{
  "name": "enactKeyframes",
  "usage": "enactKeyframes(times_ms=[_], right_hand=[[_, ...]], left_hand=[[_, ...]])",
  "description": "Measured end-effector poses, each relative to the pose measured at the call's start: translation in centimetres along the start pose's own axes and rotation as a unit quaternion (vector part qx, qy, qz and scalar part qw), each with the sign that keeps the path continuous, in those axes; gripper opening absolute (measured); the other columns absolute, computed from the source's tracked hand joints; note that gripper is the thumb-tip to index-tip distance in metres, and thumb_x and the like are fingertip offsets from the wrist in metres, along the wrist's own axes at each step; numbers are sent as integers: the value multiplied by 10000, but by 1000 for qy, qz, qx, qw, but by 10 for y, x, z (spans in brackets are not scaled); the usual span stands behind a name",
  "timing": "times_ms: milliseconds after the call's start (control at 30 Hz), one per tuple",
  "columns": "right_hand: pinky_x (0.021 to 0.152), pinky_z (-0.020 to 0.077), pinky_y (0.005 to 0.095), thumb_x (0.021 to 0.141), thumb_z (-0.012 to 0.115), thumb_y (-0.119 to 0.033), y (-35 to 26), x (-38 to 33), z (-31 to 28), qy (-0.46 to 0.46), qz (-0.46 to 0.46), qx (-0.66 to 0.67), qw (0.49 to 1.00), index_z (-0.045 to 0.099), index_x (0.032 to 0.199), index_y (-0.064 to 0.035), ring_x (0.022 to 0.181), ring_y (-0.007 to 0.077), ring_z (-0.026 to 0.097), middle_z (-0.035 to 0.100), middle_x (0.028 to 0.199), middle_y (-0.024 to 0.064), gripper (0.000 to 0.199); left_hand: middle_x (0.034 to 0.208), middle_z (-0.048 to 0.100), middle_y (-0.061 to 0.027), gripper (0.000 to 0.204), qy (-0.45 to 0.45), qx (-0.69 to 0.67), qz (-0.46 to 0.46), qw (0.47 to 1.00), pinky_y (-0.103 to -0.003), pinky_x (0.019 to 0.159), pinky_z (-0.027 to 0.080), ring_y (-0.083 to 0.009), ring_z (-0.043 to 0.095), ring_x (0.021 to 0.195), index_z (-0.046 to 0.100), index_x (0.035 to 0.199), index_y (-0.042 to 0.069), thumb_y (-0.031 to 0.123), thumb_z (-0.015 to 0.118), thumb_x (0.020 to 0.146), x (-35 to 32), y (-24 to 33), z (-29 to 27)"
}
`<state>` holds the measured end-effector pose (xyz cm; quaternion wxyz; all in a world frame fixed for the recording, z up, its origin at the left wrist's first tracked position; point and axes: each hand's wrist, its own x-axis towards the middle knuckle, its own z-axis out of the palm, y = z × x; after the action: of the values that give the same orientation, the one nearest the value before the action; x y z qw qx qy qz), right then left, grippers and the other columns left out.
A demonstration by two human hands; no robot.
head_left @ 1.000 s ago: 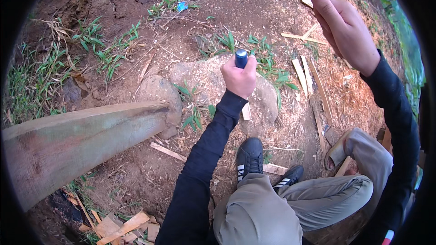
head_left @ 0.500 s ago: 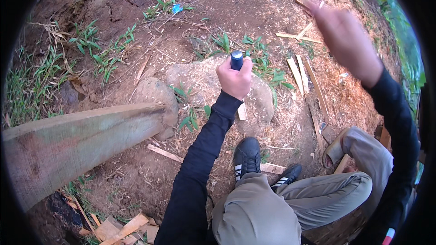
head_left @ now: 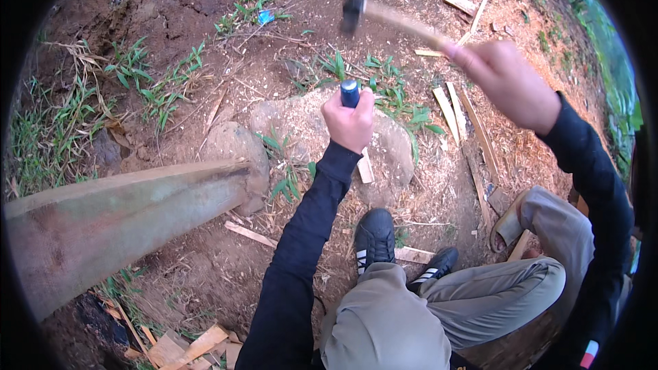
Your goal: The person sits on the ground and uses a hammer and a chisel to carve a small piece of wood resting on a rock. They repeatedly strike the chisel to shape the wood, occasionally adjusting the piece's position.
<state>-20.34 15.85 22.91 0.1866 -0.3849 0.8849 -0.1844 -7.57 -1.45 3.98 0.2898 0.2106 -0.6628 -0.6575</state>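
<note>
My left hand (head_left: 349, 121) is closed in an upright fist round a blue-handled chisel (head_left: 349, 94). Only the top of its handle, with a pale metal cap, shows above my fingers; the blade and whatever lies under it are hidden by my hand. A hammer (head_left: 404, 22) is gripped in my right hand (head_left: 508, 82), raised at the upper right. Its pale wooden handle slants up and left to a dark head, blurred by motion, which is apart from the chisel cap and beyond it. Below my left wrist lies a thin wood strip (head_left: 366, 166).
A thick wooden beam (head_left: 130, 223) reaches in from the left to a stone (head_left: 239, 145). Another flat stone (head_left: 394, 147) lies under my left hand. Wood strips (head_left: 478, 133) and shavings cover the right. Another person's leg and sandal (head_left: 508, 227) are at the right.
My right hand has swung the hammer leftward, bringing its head from the upper edge to beyond the chisel. My left hand has shifted slightly left, still holding the chisel.
</note>
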Motion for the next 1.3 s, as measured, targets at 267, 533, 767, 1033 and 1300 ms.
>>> enactKeyframes(times_ms=[267,533,767,1033,1300], right_hand=[[396,340,274,877,707,-386,0,-24,129,151,95,301,937,625,747,-27,431,73,408,467,526,-35,391],[603,448,405,733,818,-200,-12,-44,323,223,196,284,912,481,628,-31,636,288,567,505,663,96,391],[611,475,396,701,834,-160,-13,-40,324,209,228,307,900,495,654,-37,618,297,593,558,668,114,364],[588,479,375,734,818,-224,-6,-39,318,187,227,286,912,511,646,-40,594,248,594,577,653,109,369],[447,369,358,1034,416,-382,20,-6,103,133,-10,183,974,625,825,33,441,158,448,473,513,73,510]], left_hand=[[520,437,43,204,22,-103,-97,990,-234,338,282,-57,386,366,468,705,96,58,609,848,24,-26,-6],[487,344,34,239,123,-203,-188,953,-257,320,218,-75,304,330,411,668,104,88,573,843,43,-20,-36],[488,353,35,269,73,-167,-145,972,-256,320,228,-72,320,332,394,648,98,47,555,857,36,-12,-20],[494,424,15,272,55,-65,2,996,-249,332,305,-76,384,356,412,648,86,40,575,862,16,-33,-16],[540,485,15,246,40,13,27,999,-268,442,356,-81,469,458,482,626,61,76,626,824,10,-13,-3]])
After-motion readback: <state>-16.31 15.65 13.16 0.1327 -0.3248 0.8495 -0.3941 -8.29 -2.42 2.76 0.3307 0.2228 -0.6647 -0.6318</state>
